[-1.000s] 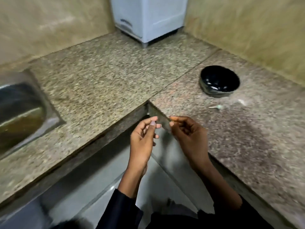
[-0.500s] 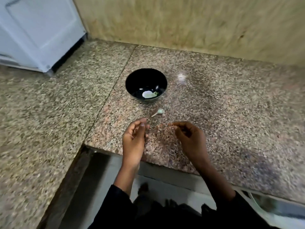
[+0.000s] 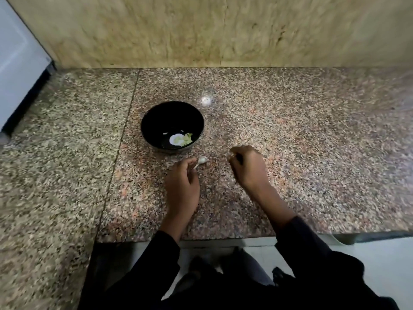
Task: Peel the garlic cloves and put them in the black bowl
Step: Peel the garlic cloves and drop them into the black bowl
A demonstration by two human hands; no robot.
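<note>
The granite table (image 3: 290,153) carries everything here, with a pale stone wall (image 3: 201,30) behind it and a white appliance (image 3: 15,63) at the far left. On the table stands the black bowl (image 3: 152,121), round and upright, with some pale peeled garlic and a greenish scrap lying in its bottom. It sits just beyond the hands and a little left of centre.

The left hand (image 3: 182,186) reaches forward with fingers curled; its fingertips are at the thin tail of an unpeeled garlic clove (image 3: 202,160) lying on the table between that hand and the bowl. Whether they already pinch the tail or only touch it I cannot tell. The right hand (image 3: 248,168) hovers near, to the right of the clove and apart from it, fingers bunched together; something tiny may be pinched in them, but blur hides it.

The clove should be very light and firm under its skin, the papery skin dry and brittle and apt to tear in flakes. It is small and rounded, so likely to roll or slip. Best held by the plump body between thumb and forefinger, with the pointed tail left free to start the peel.
</note>
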